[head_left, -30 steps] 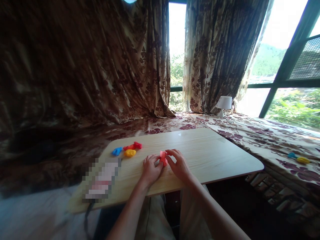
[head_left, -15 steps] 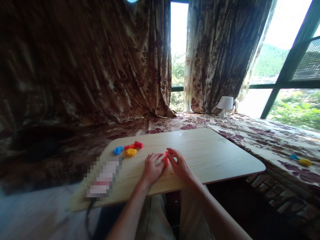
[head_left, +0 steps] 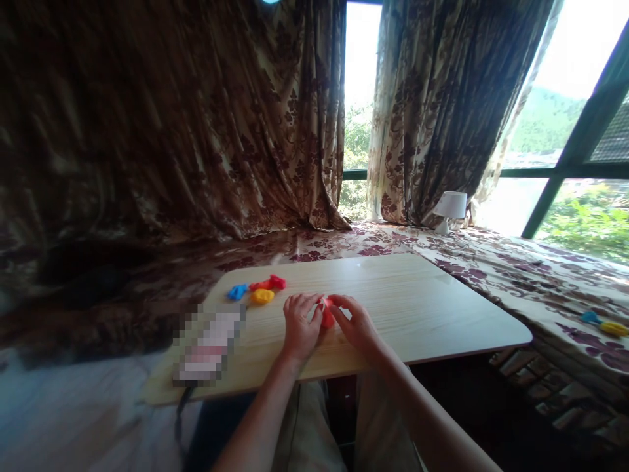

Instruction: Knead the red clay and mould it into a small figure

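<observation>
Between my hands, just above the table point(head_left: 422, 295) or on it, is a small, soft-looking red piece point(head_left: 327, 318); its material is too small to make out. My left hand point(head_left: 299, 328) pinches it from the left with thumb and fingers. From the right, the fingertips of my right hand point(head_left: 358, 324) close on its upper part. Fingers cover some of the piece. Further left on the tabletop lie a crumpled blue piece point(head_left: 238, 292), a yellow piece point(head_left: 262, 297) and a longer red piece point(head_left: 268, 283), close together.
A pixelated flat object point(head_left: 211, 347) with a dark cord point(head_left: 181, 413) lies at the table's left edge. On the flowered cloth to the right are another blue piece point(head_left: 590, 317) and yellow piece point(head_left: 614, 328). A white lamp point(head_left: 451, 206) stands at the back by the curtains point(head_left: 432, 118).
The view has shifted slightly, so the surroundings sit a little further right. My left fingers have come nearer to the right ones around the red piece, which looks more bunched.
</observation>
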Motion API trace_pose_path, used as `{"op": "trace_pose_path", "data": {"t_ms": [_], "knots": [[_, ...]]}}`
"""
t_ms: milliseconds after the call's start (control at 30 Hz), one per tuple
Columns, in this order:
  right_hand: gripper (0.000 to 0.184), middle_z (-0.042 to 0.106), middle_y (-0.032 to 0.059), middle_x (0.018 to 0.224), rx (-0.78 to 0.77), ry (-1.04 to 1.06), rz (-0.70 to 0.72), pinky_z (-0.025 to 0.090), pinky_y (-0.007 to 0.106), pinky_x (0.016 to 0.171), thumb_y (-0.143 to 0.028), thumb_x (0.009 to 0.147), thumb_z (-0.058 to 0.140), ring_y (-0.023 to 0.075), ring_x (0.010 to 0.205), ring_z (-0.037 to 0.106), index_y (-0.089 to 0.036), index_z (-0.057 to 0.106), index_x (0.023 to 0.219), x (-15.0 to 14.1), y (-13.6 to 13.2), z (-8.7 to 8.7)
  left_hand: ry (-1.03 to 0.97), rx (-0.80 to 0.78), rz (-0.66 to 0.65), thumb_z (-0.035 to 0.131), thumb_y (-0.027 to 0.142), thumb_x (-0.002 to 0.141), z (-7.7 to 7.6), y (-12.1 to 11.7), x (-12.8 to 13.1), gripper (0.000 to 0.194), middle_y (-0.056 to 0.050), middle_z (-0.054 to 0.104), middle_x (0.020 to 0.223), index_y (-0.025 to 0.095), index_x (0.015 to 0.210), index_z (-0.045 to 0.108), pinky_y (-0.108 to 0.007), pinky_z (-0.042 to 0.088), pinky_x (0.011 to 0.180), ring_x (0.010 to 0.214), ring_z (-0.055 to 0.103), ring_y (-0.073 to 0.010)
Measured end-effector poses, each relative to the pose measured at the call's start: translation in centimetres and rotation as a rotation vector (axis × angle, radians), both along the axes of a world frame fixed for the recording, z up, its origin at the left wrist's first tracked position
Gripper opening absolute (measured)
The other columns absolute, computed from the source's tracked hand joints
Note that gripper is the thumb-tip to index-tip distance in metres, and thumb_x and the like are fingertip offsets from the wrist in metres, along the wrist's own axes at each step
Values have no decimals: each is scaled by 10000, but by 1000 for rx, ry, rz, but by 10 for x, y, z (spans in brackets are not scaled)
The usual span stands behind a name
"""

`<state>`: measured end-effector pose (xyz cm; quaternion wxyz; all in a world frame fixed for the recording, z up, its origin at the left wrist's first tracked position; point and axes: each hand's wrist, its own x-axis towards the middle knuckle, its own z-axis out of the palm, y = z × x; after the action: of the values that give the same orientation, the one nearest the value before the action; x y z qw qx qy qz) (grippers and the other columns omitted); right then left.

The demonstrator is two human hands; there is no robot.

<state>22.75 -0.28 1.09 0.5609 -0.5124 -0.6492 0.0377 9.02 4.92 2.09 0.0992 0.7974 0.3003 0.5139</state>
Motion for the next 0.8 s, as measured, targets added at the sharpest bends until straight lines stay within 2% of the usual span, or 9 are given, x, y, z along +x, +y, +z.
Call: {"op": "trace_pose_path", "data": {"t_ms": [400,500,800], "knots": [[199,668,57,976,14,18,55,474,342,856,-253,885,495,192,922,595,-215,643,1012,-2,-3,4,-10,44,27,573,171,797,-7,6,0,236,-31,645,932,256,1000,659,-427,363,944,925,534,-193],[204,669,58,989,14,24,61,472,349,869,-255,885,496,193,936,596,-218,642,1023,-2,-3,4,-16,68,42,596,199,788,-9,8,1,187,-31,637,910,264,944,678,-431,366,934,916,533,-197],[196,686,59,942,15,90,15,503,347,825,-281,862,533,192,880,622,-205,648,1003,-1,-1,-1,-33,78,52,607,224,779,-7,6,0,135,-21,632,854,279,864,695,-425,365,930,882,538,-193]]}}
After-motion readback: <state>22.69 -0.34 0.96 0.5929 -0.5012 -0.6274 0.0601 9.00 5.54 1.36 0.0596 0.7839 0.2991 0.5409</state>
